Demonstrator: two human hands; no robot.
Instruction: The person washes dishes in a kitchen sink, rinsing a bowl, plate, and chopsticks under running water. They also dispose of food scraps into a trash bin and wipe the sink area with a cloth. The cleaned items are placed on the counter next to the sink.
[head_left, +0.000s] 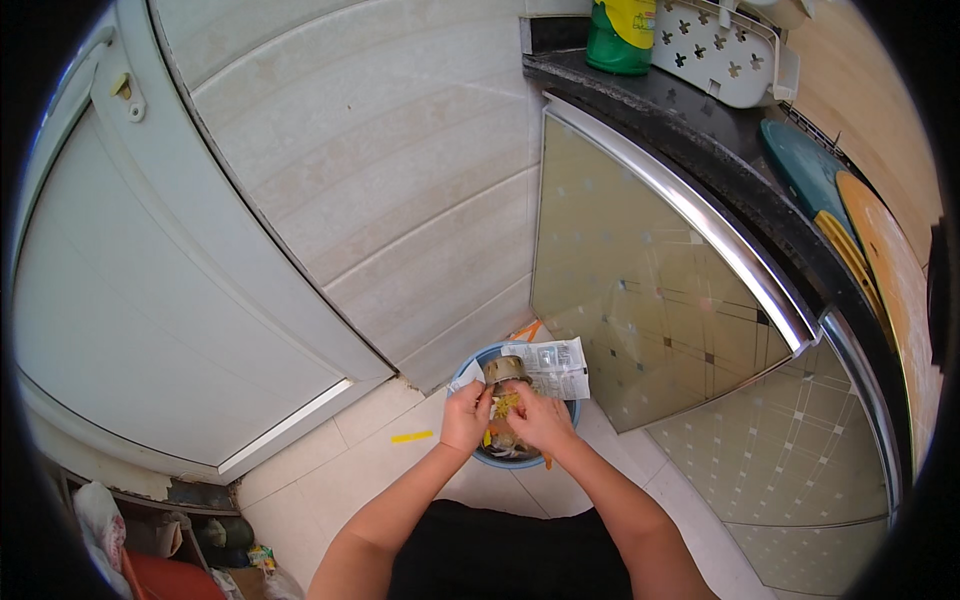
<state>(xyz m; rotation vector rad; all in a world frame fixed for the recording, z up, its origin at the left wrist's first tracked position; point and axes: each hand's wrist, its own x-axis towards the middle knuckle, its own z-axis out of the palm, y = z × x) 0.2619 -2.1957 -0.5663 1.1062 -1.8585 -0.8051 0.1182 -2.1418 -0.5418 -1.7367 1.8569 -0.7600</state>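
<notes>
A round blue basin (517, 464) on the tiled floor holds mixed scraps, among them a yellow stringy clump (507, 406). Above it, my left hand (466, 415) grips the near left rim of a small metal cup-like part (504, 369) with slots in its side. My right hand (538, 417) is at the part's near right edge, its fingers bent over the yellow clump; whether they pinch anything is hidden. A printed white wrapper (559, 367) lies over the basin's far right rim, and a white scrap shows beside my left hand.
A yellow strip (412, 436) lies on the floor left of the basin. Glass-fronted cabinets (645, 300) stand close on the right under a black counter (675, 105). A white door (172, 270) is at the left, with a red container (169, 576) and bags at lower left.
</notes>
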